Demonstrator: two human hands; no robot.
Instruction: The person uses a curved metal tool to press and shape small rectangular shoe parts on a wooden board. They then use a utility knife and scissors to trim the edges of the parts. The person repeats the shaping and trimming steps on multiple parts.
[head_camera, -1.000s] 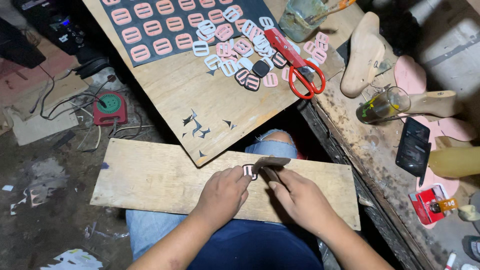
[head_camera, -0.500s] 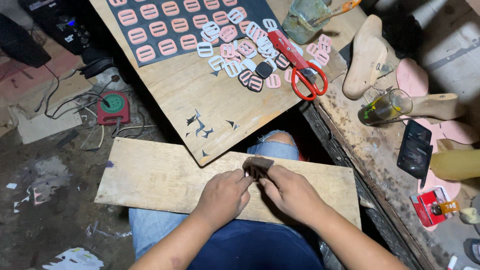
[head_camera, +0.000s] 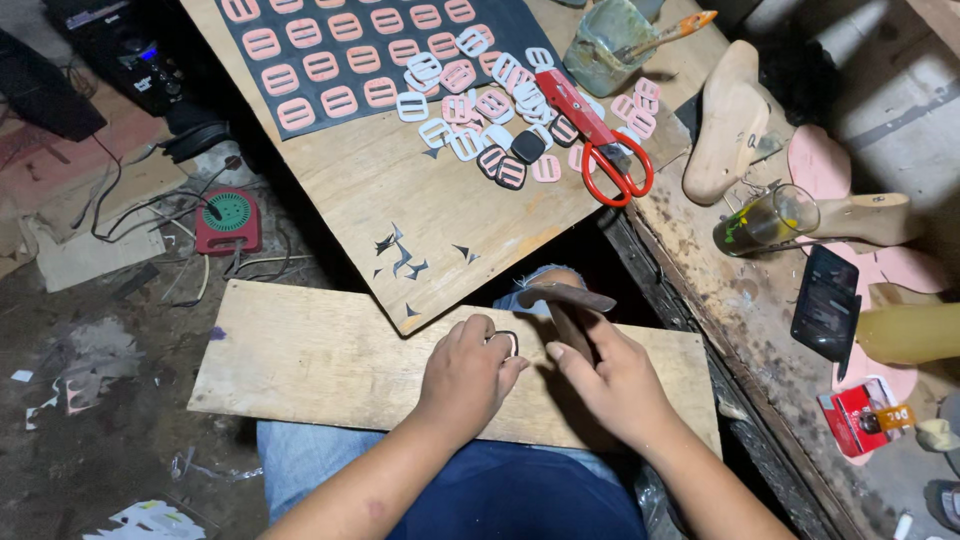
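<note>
Nearest, across the lap: a plywood plank (head_camera: 330, 365) — taken here as the landmark. Left hand (head_camera: 465, 375) resting on the plank's middle, fingers curled and pinching a small buckle-shaped piece (head_camera: 507, 342) between thumb and fingertips, the piece pressed against the wood. Right hand (head_camera: 615, 385) just beside it, toward the plank's right end, fingers closed round the handle of a small hammer (head_camera: 567, 300); dark flat head held just above the plank's far edge, a little beyond the buckle piece. Blue trousers (head_camera: 500, 495) showing under the plank on the near side. Beyond the plank, touching or overlapping its far edge: a larger tilted wooden board (head_camera: 420, 215) with a few dark offcuts (head_camera: 400, 255) scattered near its lower corner. Farther up the board, a heap of pink and white buckles (head_camera: 490, 110), a few dark ones among them; red-handled scissors (head_camera: 600, 140) lying just right of the heap. Farther still, a black sheet (head_camera: 340, 60) set with rows of pink buckles. Right of the plank, a cluttered bench: a glass jar (head_camera: 765, 220) on its side, a black phone (head_camera: 825, 300), wooden shoe lasts (head_camera: 725, 120). Left of the plank, down on the floor — a red round device (head_camera: 228, 220) with cables. At the far end of the board, a pot with a brush (head_camera: 620, 45).
</note>
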